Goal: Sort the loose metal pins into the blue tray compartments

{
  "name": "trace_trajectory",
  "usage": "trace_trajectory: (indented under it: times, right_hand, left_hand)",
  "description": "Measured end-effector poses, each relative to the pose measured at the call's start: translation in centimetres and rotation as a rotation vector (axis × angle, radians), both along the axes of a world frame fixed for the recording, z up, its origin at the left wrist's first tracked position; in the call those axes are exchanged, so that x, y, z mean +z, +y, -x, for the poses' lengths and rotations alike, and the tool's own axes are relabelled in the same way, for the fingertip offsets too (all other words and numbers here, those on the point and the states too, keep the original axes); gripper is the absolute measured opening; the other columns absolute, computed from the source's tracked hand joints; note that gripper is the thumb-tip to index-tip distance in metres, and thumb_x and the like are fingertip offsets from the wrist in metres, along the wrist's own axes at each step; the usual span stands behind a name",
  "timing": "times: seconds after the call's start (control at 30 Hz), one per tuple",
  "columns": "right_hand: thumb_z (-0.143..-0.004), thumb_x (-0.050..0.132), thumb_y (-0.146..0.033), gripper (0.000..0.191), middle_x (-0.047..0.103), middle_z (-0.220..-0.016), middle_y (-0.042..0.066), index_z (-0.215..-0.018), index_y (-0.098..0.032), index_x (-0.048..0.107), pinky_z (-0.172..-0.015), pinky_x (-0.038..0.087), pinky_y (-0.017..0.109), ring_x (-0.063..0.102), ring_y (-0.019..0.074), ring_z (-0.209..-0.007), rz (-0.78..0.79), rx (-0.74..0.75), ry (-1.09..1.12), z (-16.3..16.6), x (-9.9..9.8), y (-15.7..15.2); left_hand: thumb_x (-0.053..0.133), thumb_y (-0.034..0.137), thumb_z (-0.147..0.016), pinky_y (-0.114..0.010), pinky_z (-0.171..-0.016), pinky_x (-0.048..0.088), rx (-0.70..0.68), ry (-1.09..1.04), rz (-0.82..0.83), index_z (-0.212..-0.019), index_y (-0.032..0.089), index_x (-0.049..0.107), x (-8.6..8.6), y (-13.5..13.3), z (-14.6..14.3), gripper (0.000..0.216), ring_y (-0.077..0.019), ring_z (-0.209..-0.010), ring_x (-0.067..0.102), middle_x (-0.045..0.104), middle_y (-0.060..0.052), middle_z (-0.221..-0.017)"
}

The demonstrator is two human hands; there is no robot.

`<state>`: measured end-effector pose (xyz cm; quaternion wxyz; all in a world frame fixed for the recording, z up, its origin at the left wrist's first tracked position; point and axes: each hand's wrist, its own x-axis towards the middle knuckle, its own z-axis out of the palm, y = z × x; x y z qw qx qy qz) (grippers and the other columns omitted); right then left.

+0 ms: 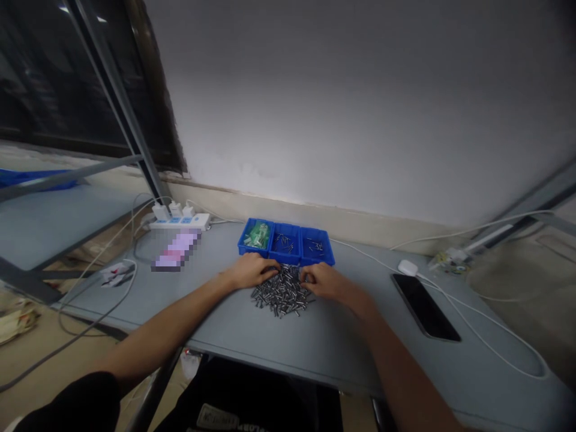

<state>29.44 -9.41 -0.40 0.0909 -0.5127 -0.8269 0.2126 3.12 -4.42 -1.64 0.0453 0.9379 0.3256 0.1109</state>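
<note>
Three blue bins [286, 257] are sitting in a row: green pieces [257, 235] filling the left one, a few metal pins [284, 241] lying in the other two. Just before them, the pin pile [281, 293] is spreading over the grey table [252, 339]. The left hand [252, 271] and right hand [324, 281] are touching its far edge, fingers curled; pinching anything, I cannot tell. A black phone [425, 306] is lying rightward, white wall [360, 108] behind.

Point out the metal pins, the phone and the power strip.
metal pins [282, 293], head view, heap's middle.
phone [425, 306], head view, screen centre.
power strip [180, 223], head view, top face.
</note>
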Motion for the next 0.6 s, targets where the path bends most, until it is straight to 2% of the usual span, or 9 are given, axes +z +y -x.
trace_trajectory:
  times: [0.33, 0.5, 0.6]
  right_hand:
    - [-0.078, 0.064, -0.012, 0.014, 0.061, -0.066, -0.003, -0.088, -0.019, 0.071, -0.059, 0.029, 0.024, 0.052, 0.0114, -0.063, -0.022, -0.018, -0.007, 0.08, -0.82, 0.27]
    - [-0.076, 0.064, -0.01, 0.011, 0.06, -0.066, -0.003, -0.083, -0.018, 0.069, -0.059, 0.03, 0.024, 0.052, 0.0111, -0.062, -0.019, -0.015, 0.02, 0.0, -0.49, 0.23]
    - [-0.077, 0.065, -0.008, 0.012, 0.06, -0.065, -0.003, -0.083, -0.017, 0.069, -0.058, 0.031, 0.023, 0.052, 0.0108, -0.061, -0.013, -0.014, 0.044, -0.03, -0.17, 0.17]
  left_hand:
    - [0.05, 0.039, -0.102, -0.026, -0.069, 0.045, -0.023, -0.03, 0.012, -0.119, 0.029, 0.072, 0.46, -0.24, -0.03, 0.03, -0.0171, -0.068, 0.066, 0.073, -0.002, -0.079]
    - [0.049, 0.039, -0.103, -0.025, -0.071, 0.047, -0.054, -0.062, 0.004, -0.121, 0.028, 0.071, 0.63, -0.39, -0.02, 0.031, -0.0163, -0.07, 0.067, 0.074, -0.002, -0.084]
    - [0.048, 0.039, -0.103, -0.024, -0.07, 0.047, -0.068, -0.093, -0.004, -0.121, 0.026, 0.071, 0.66, -0.46, -0.01, 0.032, -0.0156, -0.068, 0.066, 0.073, -0.002, -0.079]
